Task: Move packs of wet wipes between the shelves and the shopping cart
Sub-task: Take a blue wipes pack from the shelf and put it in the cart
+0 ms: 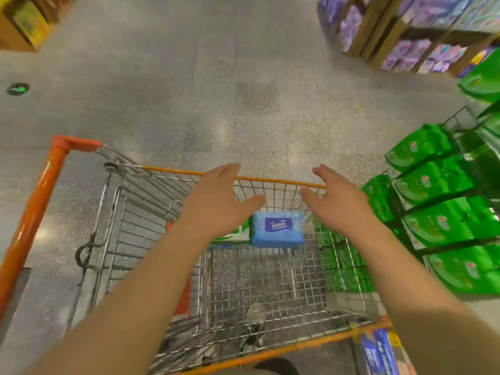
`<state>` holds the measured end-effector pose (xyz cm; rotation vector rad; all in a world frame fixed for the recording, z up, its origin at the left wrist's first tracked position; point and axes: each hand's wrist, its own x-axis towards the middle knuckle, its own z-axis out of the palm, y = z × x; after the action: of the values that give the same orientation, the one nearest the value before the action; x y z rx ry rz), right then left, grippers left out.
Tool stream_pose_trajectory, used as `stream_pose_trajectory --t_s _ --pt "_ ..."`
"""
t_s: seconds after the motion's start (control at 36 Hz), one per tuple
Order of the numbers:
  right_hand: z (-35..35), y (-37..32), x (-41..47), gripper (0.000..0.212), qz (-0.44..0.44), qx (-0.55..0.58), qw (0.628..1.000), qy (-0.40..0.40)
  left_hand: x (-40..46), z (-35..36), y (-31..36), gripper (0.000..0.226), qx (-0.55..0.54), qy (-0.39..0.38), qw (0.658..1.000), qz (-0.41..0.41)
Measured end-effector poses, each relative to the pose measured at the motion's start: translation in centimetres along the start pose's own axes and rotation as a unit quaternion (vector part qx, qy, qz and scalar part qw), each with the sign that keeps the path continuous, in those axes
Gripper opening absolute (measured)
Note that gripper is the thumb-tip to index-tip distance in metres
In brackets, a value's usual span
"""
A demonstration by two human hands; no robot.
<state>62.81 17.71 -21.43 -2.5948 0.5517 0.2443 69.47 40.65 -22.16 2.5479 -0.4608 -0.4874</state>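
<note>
Both bare hands, left hand and right hand, hovered spread-fingered, gripping nothing, above the soft blue rectangular plastic wipes pack in the wire-mesh cart.

"tempo" reads in white on the blue wipes pack in the cart.

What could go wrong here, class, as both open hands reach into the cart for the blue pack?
1. The blue Tempo pack sits deep at the far end of the cart; the left hand and right hand are above it, so a wrist may catch the wire rim.
2. Green packs hang close on the right; an elbow might knock one.
</note>
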Motion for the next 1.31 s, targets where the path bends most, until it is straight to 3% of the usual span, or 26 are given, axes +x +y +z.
stream_pose_trajectory --t_s 0.36,0.64,0.97,1.31 --pt "-5.5 -5.7 -10.8 0.068 0.020 -0.044 0.994 0.099 -6.6 -6.9 1.7 0.093 0.020 0.015 0.992 0.126" --pt "-9.7 -4.9 -19.8 0.068 0.084 -0.066 0.981 0.161 -10.7 -7.7 7.5 0.091 0.017 -0.004 0.975 0.221" --pt "-12.7 1.8 -33.2 0.067 0.174 -0.039 0.958 0.224 -17.8 -3.4 17.0 0.086 0.012 -0.026 0.937 0.348" --pt "-13.5 11.6 -52.1 0.067 0.273 -0.021 0.915 0.295 -30.3 5.8 28.4 0.090 0.035 -0.077 0.881 0.466"
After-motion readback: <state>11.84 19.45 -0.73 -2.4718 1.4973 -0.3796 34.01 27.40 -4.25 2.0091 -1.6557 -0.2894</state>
